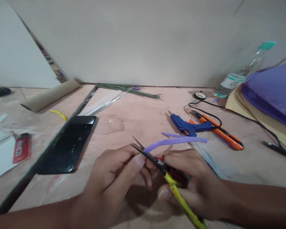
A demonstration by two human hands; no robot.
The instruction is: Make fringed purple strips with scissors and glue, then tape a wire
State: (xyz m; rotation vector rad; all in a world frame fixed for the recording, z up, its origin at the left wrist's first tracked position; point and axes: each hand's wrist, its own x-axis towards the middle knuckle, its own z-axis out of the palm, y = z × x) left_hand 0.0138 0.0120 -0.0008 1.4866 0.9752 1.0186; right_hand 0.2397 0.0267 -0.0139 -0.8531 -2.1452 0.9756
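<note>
My left hand (pixel 121 171) pinches one end of a purple strip (pixel 171 141) between thumb and fingers; the strip curves away to the right. My right hand (pixel 193 178) is closed round a pair of scissors (pixel 166 175) with dark blades and yellow-wrapped handles. The blades are slightly parted and point up and left, at the held end of the strip by my left fingertips. Whether they touch the strip is hard to tell. Behind the held strip, a second, thinner purple strip (pixel 169 135) lies on the table.
A blue glue gun (pixel 190 126) and an orange cutter (pixel 224 133) lie beyond my right hand, near green tape (pixel 200 95) and a bottle (pixel 238 76). To the left are a phone (pixel 68 146), a red lighter (pixel 22 148) and a cardboard tube (pixel 51 95). Green stems (pixel 133 90) lie behind.
</note>
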